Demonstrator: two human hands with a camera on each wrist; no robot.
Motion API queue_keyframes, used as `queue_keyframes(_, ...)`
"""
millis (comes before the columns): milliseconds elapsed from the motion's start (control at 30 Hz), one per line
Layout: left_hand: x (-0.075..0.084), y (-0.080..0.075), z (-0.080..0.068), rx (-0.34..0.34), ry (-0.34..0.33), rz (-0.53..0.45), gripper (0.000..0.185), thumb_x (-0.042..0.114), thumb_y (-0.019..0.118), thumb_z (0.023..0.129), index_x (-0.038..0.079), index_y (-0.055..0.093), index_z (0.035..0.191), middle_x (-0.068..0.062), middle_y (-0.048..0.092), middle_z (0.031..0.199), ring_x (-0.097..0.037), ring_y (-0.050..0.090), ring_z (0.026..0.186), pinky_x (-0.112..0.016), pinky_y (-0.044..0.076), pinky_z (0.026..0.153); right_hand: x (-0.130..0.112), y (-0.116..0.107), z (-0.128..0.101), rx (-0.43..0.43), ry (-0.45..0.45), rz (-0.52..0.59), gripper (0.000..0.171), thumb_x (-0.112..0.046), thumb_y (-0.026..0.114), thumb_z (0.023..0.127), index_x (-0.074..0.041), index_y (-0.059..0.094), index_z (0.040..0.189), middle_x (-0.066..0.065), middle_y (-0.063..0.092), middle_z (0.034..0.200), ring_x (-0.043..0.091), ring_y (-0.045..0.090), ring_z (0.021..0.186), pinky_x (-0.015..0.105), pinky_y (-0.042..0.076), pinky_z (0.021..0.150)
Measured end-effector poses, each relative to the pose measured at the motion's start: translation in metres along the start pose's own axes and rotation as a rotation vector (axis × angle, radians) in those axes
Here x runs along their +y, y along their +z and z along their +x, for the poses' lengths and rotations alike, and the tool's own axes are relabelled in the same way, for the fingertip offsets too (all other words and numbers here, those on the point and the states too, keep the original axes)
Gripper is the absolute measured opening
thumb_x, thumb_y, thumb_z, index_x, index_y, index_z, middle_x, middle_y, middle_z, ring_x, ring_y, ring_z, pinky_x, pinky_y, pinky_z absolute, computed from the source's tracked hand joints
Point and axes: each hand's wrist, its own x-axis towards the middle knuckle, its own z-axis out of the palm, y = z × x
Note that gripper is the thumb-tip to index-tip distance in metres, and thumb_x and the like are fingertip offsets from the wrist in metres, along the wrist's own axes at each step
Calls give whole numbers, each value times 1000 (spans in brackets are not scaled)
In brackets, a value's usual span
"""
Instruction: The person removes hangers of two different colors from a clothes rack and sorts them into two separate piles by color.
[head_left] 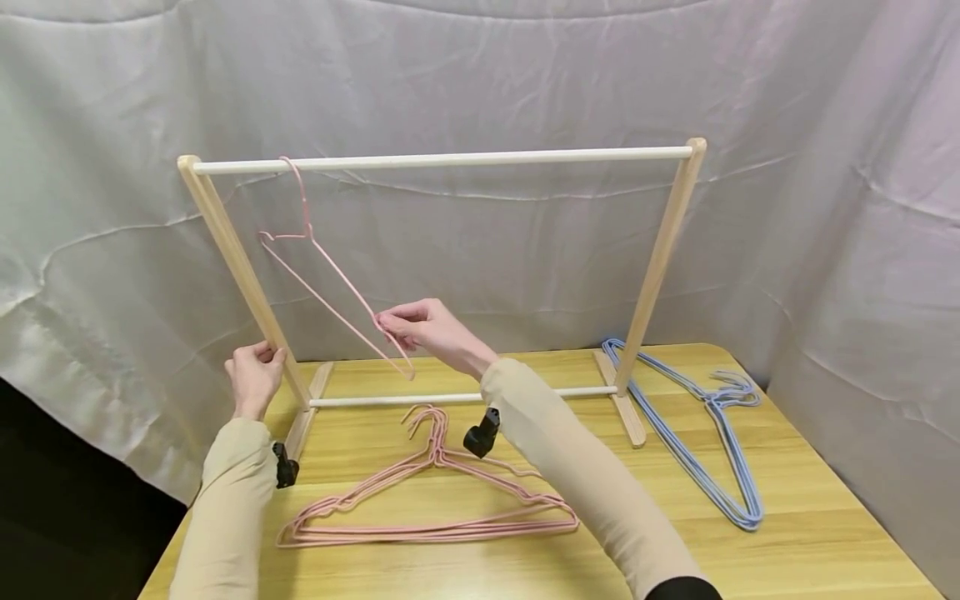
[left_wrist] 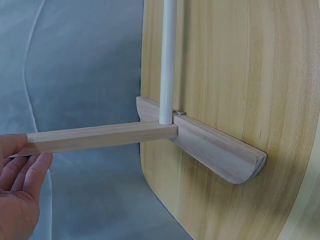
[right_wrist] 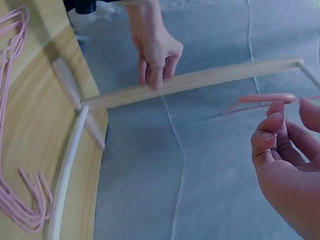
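A pink clothes hanger point(head_left: 347, 283) has its hook over the white top rail point(head_left: 450, 159) near the left end, its body tilted down to the right. My right hand point(head_left: 435, 332) pinches that hanger by its lower right part between thumb and fingers; the right wrist view shows the same right hand point(right_wrist: 287, 150) close up. With thumb and fingers my left hand point(head_left: 255, 375) grips the rack's left wooden post point(head_left: 238, 250) low down. In the left wrist view the left hand point(left_wrist: 22, 190) is partly cut off at the frame's edge.
Several pink hangers point(head_left: 427, 533) lie stacked on the wooden table point(head_left: 817, 517) in front of the rack. Several blue hangers point(head_left: 675, 446) lie at the right, by the right post point(head_left: 663, 250). A white lower bar point(head_left: 397, 401) joins the posts. Grey curtains point(head_left: 480, 83) hang behind.
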Motion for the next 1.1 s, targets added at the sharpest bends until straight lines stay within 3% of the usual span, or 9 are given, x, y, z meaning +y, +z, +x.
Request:
queue_keyframes(300, 2, 0, -1, 2, 6, 3, 33, 12, 57, 99, -12, 67, 120, -34, 65, 119, -45, 36, 132, -54, 23, 105, -6, 9, 2, -11, 37, 58, 31, -3, 58, 99, 16, 63, 123, -8, 69, 79, 8, 58, 75, 22, 49, 73)
queue_keyframes(500, 3, -1, -1, 11, 14, 8, 33, 12, 57, 99, -12, 68, 118, -34, 65, 117, -45, 38, 130, -55, 23, 104, -7, 12, 3, 17, 17, 65, 28, 1, 59, 98, 18, 64, 120, -9, 70, 79, 8, 59, 75, 25, 49, 73)
queue_keyframes(800, 1, 1, -1, 10, 23, -3, 32, 11, 58, 98, -13, 67, 118, -34, 64, 116, -46, 38, 131, -55, 23, 105, -6, 14, 2, 51, -1, 81, 30, 3, 60, 97, 22, 61, 119, -9, 68, 75, 5, 59, 69, 21, 48, 67)
queue_keyframes(1100, 2, 2, -1, 23, 42, 13, 31, 11, 57, 98, -13, 68, 114, -34, 65, 114, -47, 41, 128, -55, 23, 103, -5, 14, -3, 27, -33, 81, 27, 2, 59, 97, 22, 62, 116, -6, 68, 72, 6, 58, 66, 21, 46, 64)
